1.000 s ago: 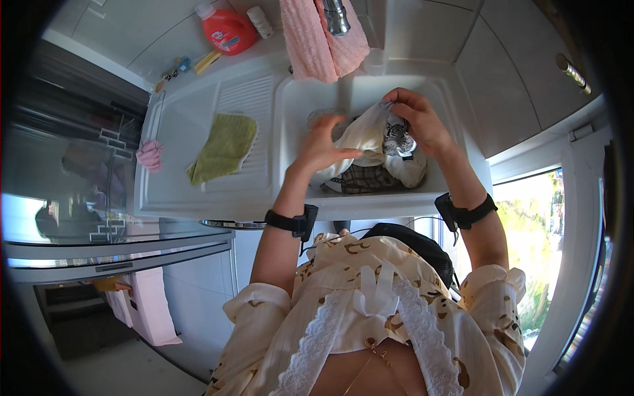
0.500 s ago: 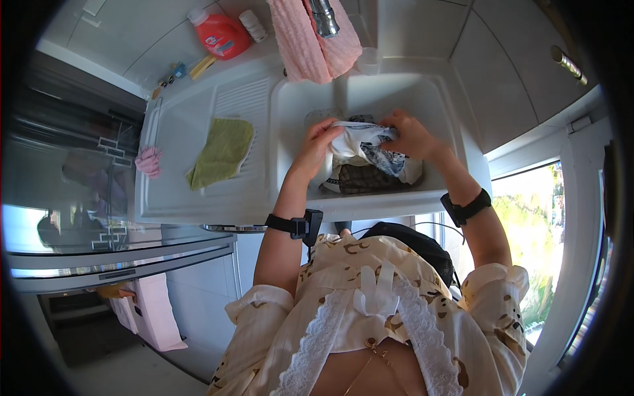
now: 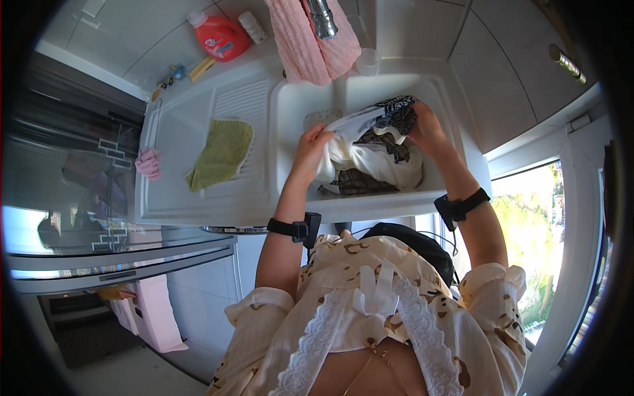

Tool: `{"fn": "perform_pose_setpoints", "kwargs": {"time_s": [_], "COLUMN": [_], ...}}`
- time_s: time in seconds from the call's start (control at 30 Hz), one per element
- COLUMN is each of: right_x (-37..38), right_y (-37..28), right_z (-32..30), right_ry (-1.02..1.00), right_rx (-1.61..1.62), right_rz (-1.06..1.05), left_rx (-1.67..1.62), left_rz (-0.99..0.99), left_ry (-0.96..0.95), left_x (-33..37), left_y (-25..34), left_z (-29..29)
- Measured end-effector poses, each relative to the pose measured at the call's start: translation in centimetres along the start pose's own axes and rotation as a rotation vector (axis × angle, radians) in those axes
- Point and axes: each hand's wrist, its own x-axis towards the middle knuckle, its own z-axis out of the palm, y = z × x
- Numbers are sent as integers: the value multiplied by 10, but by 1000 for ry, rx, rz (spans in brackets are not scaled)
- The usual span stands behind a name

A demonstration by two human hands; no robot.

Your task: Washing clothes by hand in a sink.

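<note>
My left hand (image 3: 311, 152) pinches the white side of a garment (image 3: 356, 123) over the right-hand basin of a white sink (image 3: 432, 96). At its other side, a black-and-white patterned part, my right hand (image 3: 428, 131) is closed on the fabric. The garment stretches between both hands, sloping up to the right. Below it lies a heap of laundry in the basin: a bunched white cloth (image 3: 389, 168) and a dark checked cloth (image 3: 360, 181). How these pieces join is partly hidden by folds.
A pink towel (image 3: 294, 49) hangs behind the basin by the metal faucet (image 3: 321, 20). On the left drainboard lies a green cloth (image 3: 221, 153), with a small pink cloth (image 3: 148, 163) at its edge. A red detergent bottle (image 3: 224, 39) and a clear cup (image 3: 368, 62) stand behind.
My hands have moved apart, the right one outward to the right. The bunched garment is now spread between them, showing more of its dark pattern and of the laundry below.
</note>
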Motion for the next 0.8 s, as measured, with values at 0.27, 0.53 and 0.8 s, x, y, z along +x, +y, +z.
{"fn": "perform_pose_setpoints", "kwargs": {"time_s": [0.27, 0.53, 0.8], "right_x": [-18, -54, 0], "right_y": [24, 103, 116], "right_z": [68, 98, 60], "right_ry": [183, 5, 354], "right_rx": [107, -1332, -1350], "right_rz": [-25, -645, -577], "left_rx": [-501, -781, -845], "left_rz": [-672, -92, -299], "left_ry": [-370, -103, -72], "left_x": [-30, -34, -43], "left_y": [-7, -2, 0], "left_z": [45, 52, 67]}}
